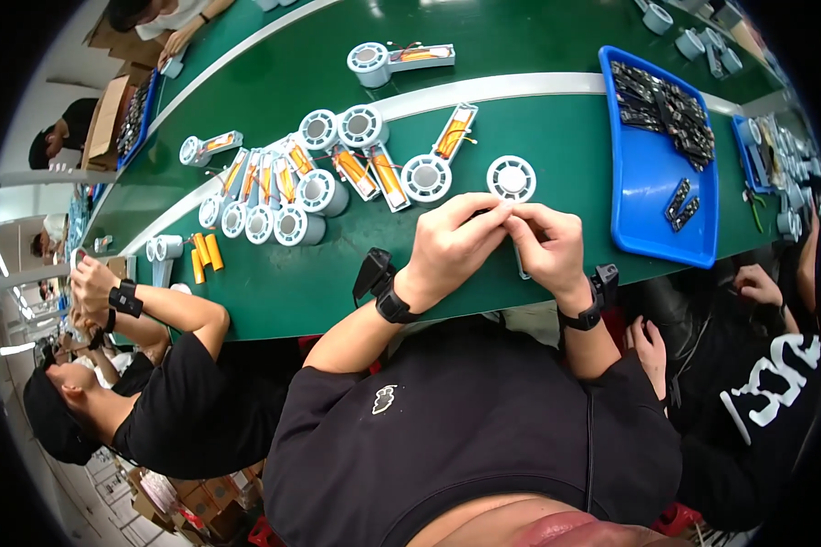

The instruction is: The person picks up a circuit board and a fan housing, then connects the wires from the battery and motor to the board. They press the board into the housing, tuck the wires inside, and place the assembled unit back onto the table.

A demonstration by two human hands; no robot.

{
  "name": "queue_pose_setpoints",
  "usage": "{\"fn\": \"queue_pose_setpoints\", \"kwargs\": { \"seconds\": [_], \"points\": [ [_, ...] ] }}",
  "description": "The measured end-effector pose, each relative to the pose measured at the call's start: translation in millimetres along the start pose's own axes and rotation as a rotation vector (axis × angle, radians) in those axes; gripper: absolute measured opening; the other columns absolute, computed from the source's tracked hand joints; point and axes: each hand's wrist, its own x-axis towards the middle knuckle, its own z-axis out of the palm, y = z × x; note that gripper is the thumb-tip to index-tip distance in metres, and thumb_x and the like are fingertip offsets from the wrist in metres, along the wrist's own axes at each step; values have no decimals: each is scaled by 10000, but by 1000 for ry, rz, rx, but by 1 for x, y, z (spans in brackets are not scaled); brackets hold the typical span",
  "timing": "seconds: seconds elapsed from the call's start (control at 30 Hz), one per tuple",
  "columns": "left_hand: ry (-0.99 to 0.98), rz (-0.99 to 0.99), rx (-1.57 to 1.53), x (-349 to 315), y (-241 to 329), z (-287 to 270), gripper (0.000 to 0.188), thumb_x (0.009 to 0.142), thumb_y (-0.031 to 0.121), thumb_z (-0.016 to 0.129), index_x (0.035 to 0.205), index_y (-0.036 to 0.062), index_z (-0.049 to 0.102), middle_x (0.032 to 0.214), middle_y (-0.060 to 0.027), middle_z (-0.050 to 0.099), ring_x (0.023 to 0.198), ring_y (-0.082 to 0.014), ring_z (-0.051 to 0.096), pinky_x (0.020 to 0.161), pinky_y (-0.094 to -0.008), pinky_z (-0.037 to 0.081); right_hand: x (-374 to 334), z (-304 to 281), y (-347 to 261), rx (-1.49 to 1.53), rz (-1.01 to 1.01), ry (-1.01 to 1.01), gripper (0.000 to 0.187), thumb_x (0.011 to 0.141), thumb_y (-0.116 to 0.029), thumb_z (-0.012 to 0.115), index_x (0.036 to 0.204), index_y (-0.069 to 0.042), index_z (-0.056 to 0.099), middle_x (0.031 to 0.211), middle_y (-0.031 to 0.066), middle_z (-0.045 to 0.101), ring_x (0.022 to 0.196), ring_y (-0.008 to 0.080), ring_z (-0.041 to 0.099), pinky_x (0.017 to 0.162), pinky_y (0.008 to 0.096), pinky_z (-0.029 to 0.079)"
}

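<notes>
A light grey-blue handheld fan [512,173] with a round slotted head is right in front of me. My left hand [454,246] is closed in a pinch at the neck below that head. From the other side my right hand [549,244] pinches at the same spot, the fingertips of both hands nearly meeting. Most of the handle is hidden behind my fingers; a pale bit shows under them. Whether a small wire or part is also between the fingertips cannot be seen. Just left lies another fan [427,178], its handle uncovered over an orange battery and wires.
Several similar fans [317,191] are grouped at the left, near loose orange batteries [207,255]. One fan [368,60] lies beyond the white strip. A blue tray [643,219] at the right holds black circuit boards [661,109]. People sit close on both sides.
</notes>
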Motion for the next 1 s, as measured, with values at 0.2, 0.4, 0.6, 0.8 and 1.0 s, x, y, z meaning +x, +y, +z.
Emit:
{"fn": "queue_pose_setpoints", "kwargs": {
  "seconds": [0.2, 0.4, 0.6, 0.8, 1.0],
  "points": [
    [-14, 27, 9, 0, 1, 6, 325, 770, 23, 808, 1085, 33, 727, 1001, -94, 711, 824, -254, 717, 671, -335, 592, -5, -1, 7, -72, -36, 54, 128, 920, -1, 716, 1038, 47, 730, 724, 48, 691, 604, 55, 587, 530, 219, 439],
    [-36, -65, 24, 4, 10, -6, 361, 784, 38, 813, 1134, 47, 727, 1011, -91, 691, 813, -251, 708, 672, -336, 586, -3, -21, -6, -70, -8, -49, 216, 869, 30, 744, 1084, 9, 730, 861, 52, 729, 622, 53, 575, 506, 211, 404],
    [-64, -108, 7, -5, 2, -9, 372, 796, 51, 813, 1156, 55, 721, 1015, -87, 680, 809, -254, 701, 677, -341, 582, -2, -12, 10, -147, -95, -7, 247, 849, 81, 728, 1085, 7, 722, 1029, 89, 723, 764, 104, 670, 608, 233, 525],
    [-125, -127, -33, -4, 2, -14, 388, 789, 49, 810, 1165, 71, 717, 1030, -78, 681, 852, -260, 690, 722, -353, 576, -1, -15, 18, -210, -194, -79, 197, 862, 102, 705, 1043, 26, 722, 1058, 100, 719, 853, 146, 712, 723, 270, 585],
    [-258, -50, -66, 0, -4, -21, 429, 773, 28, 804, 1189, 82, 713, 1049, -76, 685, 904, -268, 677, 779, -358, 569, -5, -14, 16, -55, -6, -5, 127, 877, 80, 714, 994, 32, 731, 1000, 104, 745, 836, 155, 723, 740, 275, 586]
  ]
}}
